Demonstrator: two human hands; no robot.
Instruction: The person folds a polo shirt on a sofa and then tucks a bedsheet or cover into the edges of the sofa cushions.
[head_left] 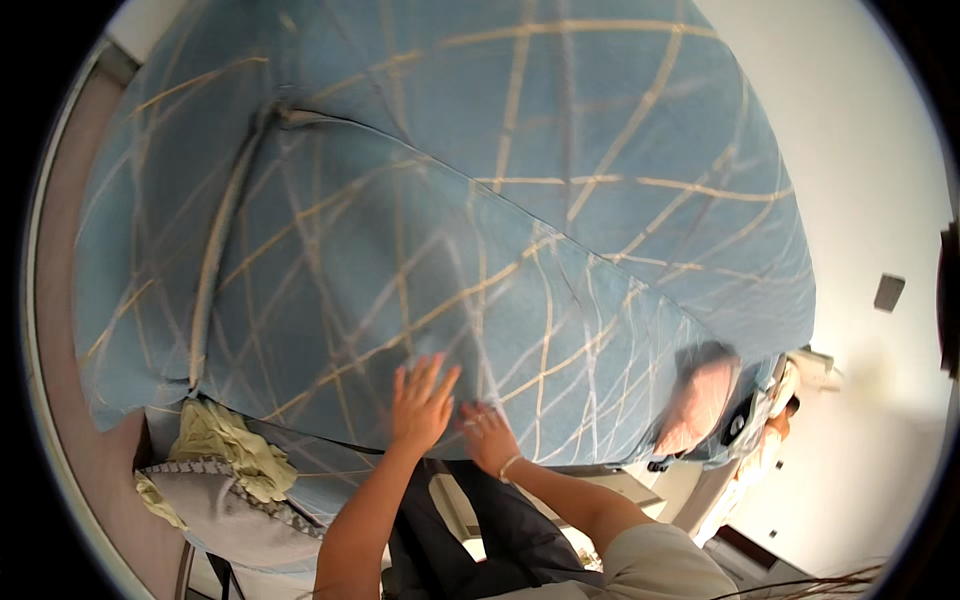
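A large blue cover (380,230) with crossing yellow and pale grey lines lies over a wide padded piece of furniture, perhaps a sofa. My left hand (422,408) rests near its front edge, fingers stretched and spread over the fabric. Just right of it and a little nearer to me is my right hand (488,438), palm down on the cover with its fingers extended, slightly blurred. A light bracelet (511,466) circles my right wrist. Neither hand has fabric gathered in it. Long seams divide the cover, and shallow folds show in front of my hands.
At the front left, a crumpled yellow-green cloth (235,450) lies on a grey fabric item (215,505). A pink item (700,405) sits at the cover's right end, beside a dark round object (740,420). Pale walls stand behind, with a small grey plate (889,292) on the right one.
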